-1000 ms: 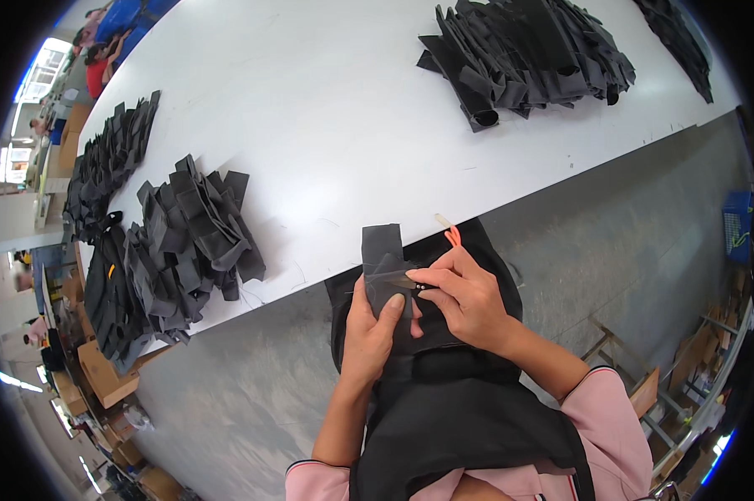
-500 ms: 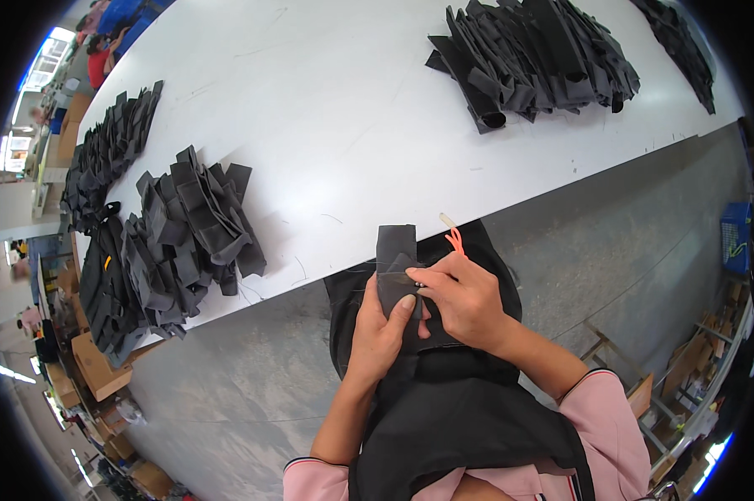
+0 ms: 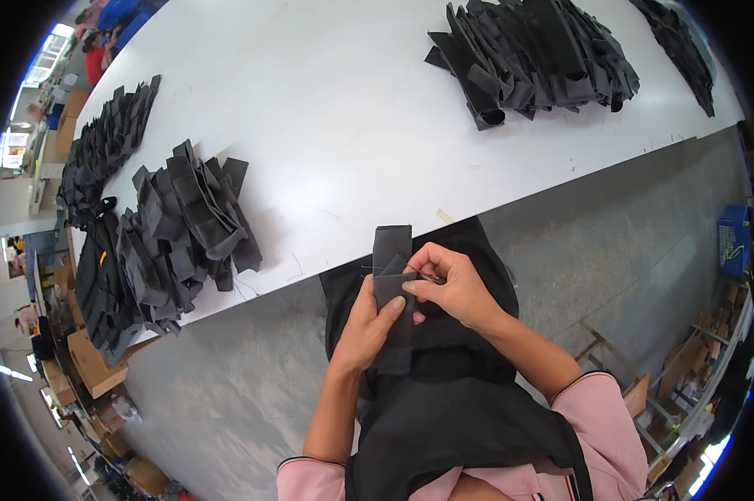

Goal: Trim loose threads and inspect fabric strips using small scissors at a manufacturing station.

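Over my lap, just off the table's near edge, my left hand [image 3: 367,323] grips a folded dark grey fabric strip [image 3: 393,242], its thumb pressed flat on the cloth. A triangular fold shows across the strip's middle, and loose threads stick out at its left side. My right hand [image 3: 456,288] pinches a small, slim, dark metal tool [image 3: 431,276] at the strip's right edge, beside the fold. Fingers cover much of the tool, so I cannot make out its exact kind.
On the white table [image 3: 327,125] lie heaps of dark fabric strips: a near-left pile [image 3: 180,225], a far-left pile [image 3: 109,146] and a far-right pile [image 3: 535,63]. A small off-white piece [image 3: 444,216] sits at the near edge. A blue crate [image 3: 733,240] stands at right; cardboard boxes [image 3: 97,363] at left.
My right hand has turned and its fingers have shifted; the orange loop seen above it before is out of sight. The dark tool shows more now. My left hand keeps hold of the strip.
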`<control>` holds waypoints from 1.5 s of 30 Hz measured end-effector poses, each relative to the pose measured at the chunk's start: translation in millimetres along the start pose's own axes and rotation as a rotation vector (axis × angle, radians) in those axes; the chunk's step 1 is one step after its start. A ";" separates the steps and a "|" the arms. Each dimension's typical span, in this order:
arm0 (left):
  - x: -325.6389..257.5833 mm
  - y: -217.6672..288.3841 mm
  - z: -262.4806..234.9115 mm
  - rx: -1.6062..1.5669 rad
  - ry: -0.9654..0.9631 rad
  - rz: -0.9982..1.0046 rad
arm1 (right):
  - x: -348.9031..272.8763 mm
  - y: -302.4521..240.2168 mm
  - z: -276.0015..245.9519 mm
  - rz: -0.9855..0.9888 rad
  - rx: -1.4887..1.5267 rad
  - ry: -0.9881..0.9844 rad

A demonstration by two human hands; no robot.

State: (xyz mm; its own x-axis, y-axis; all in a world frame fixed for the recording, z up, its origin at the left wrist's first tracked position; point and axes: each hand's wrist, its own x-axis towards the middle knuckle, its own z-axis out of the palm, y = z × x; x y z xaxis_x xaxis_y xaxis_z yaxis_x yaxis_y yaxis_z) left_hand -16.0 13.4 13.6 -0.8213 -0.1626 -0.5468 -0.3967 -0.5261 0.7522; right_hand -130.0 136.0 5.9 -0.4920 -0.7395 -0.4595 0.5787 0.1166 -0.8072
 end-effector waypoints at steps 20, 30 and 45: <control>-1.0 0.6 11.8 -0.161 0.023 0.034 | 9.1 -2.5 0.7 -0.571 -0.548 0.329; 0.5 4.9 9.0 -0.185 -0.009 0.064 | -11.0 -5.2 -15.1 -0.754 -1.039 0.492; -1.9 4.1 13.6 -0.267 0.011 0.080 | -9.4 -13.4 -14.3 -0.869 -1.226 0.470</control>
State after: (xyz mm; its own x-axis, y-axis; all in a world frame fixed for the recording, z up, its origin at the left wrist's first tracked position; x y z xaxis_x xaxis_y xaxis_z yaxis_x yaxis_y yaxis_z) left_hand -21.7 22.8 22.7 -0.8407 -0.2208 -0.4944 -0.2074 -0.7122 0.6707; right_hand -142.4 150.9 15.7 -0.6655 -0.6266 0.4056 -0.7213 0.4003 -0.5652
